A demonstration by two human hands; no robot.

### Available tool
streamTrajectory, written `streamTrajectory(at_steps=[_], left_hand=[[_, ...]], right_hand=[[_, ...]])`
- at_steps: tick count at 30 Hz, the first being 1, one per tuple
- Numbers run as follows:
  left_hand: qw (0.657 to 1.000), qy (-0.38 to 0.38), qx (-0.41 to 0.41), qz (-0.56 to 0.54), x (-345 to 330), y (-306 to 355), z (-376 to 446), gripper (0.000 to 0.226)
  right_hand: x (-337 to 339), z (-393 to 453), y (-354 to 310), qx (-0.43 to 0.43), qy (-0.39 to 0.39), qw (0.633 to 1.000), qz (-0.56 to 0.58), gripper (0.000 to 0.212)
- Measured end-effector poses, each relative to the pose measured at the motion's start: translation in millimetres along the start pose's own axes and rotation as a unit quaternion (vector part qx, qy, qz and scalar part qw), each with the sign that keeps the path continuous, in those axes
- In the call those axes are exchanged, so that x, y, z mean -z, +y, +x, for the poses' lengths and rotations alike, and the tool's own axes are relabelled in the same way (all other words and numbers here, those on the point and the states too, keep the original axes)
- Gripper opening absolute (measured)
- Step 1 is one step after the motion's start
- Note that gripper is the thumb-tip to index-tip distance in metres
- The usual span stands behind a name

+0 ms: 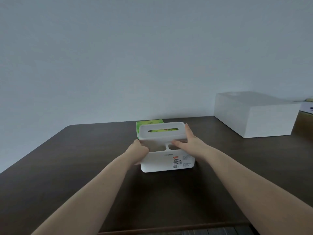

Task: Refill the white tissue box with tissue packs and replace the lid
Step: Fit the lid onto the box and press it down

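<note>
A white tissue box with a printed label on its front stands on the dark table. Its white lid with a long slot sits over the back part of the box. Green shows through the slot. A green tissue pack lies just behind the box, partly hidden by the lid. My left hand grips the box's left side. My right hand holds the lid's right end, thumb over the front compartments, fingers along the side.
A large white rectangular box stands at the back right of the table. A pale wall rises behind the table. A brown surface shows at the far right edge.
</note>
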State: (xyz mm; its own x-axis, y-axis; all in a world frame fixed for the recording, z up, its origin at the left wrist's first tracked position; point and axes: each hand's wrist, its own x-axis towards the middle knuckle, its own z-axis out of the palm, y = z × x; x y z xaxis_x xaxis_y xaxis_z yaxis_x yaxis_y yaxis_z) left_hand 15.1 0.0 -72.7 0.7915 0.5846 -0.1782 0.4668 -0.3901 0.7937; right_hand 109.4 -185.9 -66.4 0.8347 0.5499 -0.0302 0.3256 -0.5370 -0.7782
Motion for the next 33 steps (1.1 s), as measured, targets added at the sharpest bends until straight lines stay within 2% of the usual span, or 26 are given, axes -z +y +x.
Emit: streamTrajectory(at_steps=[2,4,6,8,10,11,14,19,22,24,26,33], left_hand=[[1.000,0.017,-0.002,0.003,-1,1,1,0.033],[0.999,0.038,-0.007,-0.009,-2,-1,5,0.020],[0.998,0.065,-0.012,-0.005,-3,-3,9,0.014],[0.996,0.089,-0.026,0.011,-5,-4,12,0.016],[0.994,0.103,-0.038,0.016,-10,-1,15,0.022],[0.993,0.105,-0.041,0.018,-14,2,17,0.023],[0.995,0.089,-0.049,0.004,-32,16,25,0.017],[0.996,0.044,-0.069,-0.033,-63,48,51,0.020],[0.993,0.060,-0.102,0.028,-78,66,68,0.033],[0.988,0.074,-0.126,0.050,-88,77,81,0.037],[0.984,0.082,-0.145,0.061,-99,86,94,0.038],[0.975,0.115,-0.183,0.060,-139,111,137,0.036]], right_hand=[[3,-5,-4,-0.034,-0.014,0.999,0.037,0.099],[4,-7,-5,-0.098,-0.006,0.990,0.097,0.088],[4,-7,-2,-0.164,0.019,0.978,0.128,0.056],[5,-5,1,-0.184,0.044,0.976,0.111,0.020],[9,-3,3,-0.168,0.071,0.980,0.075,0.007],[13,-1,4,-0.162,0.090,0.980,0.074,0.005],[27,5,14,-0.176,0.143,0.968,0.110,0.019],[57,18,39,-0.187,0.185,0.951,0.166,0.017],[73,32,52,-0.181,0.197,0.947,0.177,0.021],[84,43,60,-0.180,0.200,0.946,0.181,0.014],[93,56,70,-0.178,0.209,0.944,0.180,0.006],[121,98,93,-0.186,0.262,0.935,0.150,0.011]])
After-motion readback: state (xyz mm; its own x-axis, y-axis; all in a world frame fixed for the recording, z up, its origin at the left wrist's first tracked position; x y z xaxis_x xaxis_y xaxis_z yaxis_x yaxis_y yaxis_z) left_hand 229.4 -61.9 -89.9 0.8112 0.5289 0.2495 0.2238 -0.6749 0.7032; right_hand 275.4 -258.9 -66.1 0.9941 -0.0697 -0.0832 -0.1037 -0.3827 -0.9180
